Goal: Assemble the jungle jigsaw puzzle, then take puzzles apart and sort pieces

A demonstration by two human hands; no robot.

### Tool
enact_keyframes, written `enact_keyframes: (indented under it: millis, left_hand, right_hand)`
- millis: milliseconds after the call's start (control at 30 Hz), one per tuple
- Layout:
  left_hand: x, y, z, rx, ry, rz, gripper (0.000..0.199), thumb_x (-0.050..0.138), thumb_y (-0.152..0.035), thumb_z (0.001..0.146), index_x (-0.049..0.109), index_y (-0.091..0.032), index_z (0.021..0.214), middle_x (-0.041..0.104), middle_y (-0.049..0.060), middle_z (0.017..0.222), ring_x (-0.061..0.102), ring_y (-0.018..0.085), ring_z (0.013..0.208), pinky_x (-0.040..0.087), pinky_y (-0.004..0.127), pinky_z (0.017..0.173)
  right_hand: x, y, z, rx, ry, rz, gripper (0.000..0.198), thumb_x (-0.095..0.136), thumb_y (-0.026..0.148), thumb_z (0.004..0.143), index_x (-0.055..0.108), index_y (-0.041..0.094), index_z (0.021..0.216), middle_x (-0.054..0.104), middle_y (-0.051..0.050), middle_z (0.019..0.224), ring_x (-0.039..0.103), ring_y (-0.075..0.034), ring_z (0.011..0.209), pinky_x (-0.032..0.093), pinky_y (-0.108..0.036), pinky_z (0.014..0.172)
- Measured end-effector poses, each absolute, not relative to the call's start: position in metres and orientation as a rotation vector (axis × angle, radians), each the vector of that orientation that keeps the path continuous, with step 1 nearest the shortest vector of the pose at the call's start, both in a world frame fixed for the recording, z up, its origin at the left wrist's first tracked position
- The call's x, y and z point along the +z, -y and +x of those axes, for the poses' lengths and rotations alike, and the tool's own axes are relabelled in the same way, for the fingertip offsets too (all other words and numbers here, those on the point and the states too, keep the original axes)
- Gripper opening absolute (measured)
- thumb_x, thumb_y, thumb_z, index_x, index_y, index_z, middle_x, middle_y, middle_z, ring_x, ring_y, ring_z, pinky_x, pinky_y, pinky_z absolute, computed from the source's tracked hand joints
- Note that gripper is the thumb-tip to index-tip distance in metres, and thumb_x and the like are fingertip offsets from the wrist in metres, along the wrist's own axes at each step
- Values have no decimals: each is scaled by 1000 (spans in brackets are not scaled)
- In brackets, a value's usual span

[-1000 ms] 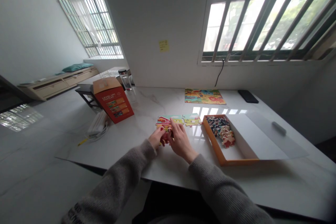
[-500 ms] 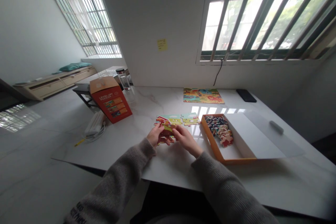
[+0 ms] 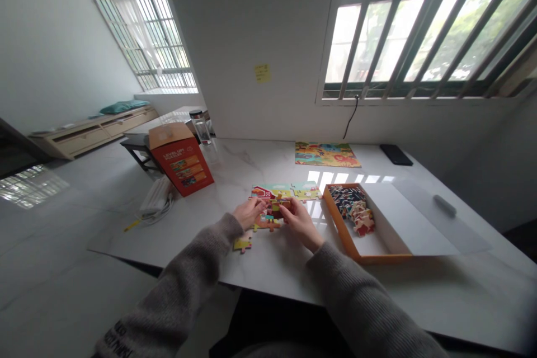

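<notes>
A partly joined jigsaw puzzle [image 3: 274, 186] with a red barn lies on the white table. Over its lower part, a brown and green puzzle piece [image 3: 280, 203] is between my hands. The fingers of my right hand [image 3: 301, 222] pinch its right side. My left hand [image 3: 248, 215] is closed, thumb and fingertips at the left side of the piece; their exact contact is partly hidden. Below my left hand a yellow-green puzzle piece [image 3: 243, 243] lies near the joined part, its upper end close to my wrist.
An orange-edged box [image 3: 342, 235] to the right holds a heap of puzzle pieces [image 3: 363, 218] and a white sheet. Behind lie a picture sheet [image 3: 327, 154] and a black phone [image 3: 395, 155]. On the left stand a red puzzle box [image 3: 184, 165], a power strip [image 3: 154, 196] and a glass bottle [image 3: 201, 128].
My hands have lowered the piece towards the joined puzzle and turned it flatter. More of the barn and the loose piece below my left hand now show. The view has shifted slightly.
</notes>
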State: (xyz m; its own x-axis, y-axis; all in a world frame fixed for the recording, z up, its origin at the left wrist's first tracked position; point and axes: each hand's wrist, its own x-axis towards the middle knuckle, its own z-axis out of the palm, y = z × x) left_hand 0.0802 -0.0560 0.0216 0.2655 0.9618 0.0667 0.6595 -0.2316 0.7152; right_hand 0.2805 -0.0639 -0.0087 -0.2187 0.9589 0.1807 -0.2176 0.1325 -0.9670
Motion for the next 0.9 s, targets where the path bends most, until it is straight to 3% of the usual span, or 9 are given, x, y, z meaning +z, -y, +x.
enact_keyframes:
  millis: [133,233,333,467,700,800,900]
  left_hand:
    - [34,62,31,140,-1872,2308,39,59,-51,83,63,-18,105,64,12,107,56,31,108,42,42,92]
    - [35,74,8,-31,-1810,2348,45,64,-54,77,65,-19,107,61,14,110,55,34,108,41,43,89]
    - [31,84,4,-28,-1750,2356,48,65,-57,75,65,-22,108,60,14,111,55,34,106,40,42,87]
    - [25,91,15,-109,-1745,2410,54,70,-61,68,62,-19,102,59,11,107,54,31,101,40,39,84]
    - [30,88,26,-184,-1637,2352,36,72,-49,67,55,-20,80,57,7,93,53,26,91,39,33,76]
    - [31,90,26,-94,-1602,2304,36,75,-43,64,50,-21,78,57,4,83,54,25,87,39,33,73]
    - [25,96,25,175,-1493,2069,39,75,-37,64,47,-22,87,58,0,76,59,22,76,42,31,66]
  right_hand:
    - [-8,66,283,1211,1308,-879,30,63,45,88,53,21,103,70,-6,98,72,-19,82,58,-37,79]
    - [-7,74,277,1222,1412,-889,25,57,43,92,51,21,103,69,-5,96,71,-20,81,59,-37,74]
    - [-8,82,271,1176,1565,-915,20,53,40,93,52,21,102,69,-4,91,69,-19,78,57,-34,70]
    - [-10,84,270,1049,1665,-956,18,52,35,93,54,21,104,69,-4,92,67,-19,84,54,-34,77]
    - [-10,84,272,1037,1695,-966,21,53,35,93,54,21,107,69,-4,88,67,-19,82,54,-35,77]
    - [-12,82,271,1123,1607,-928,23,55,39,93,53,22,108,69,-4,88,68,-19,79,56,-34,73]
    - [-7,82,272,1307,1432,-851,30,57,46,91,51,23,108,69,-4,90,70,-19,77,57,-33,66]
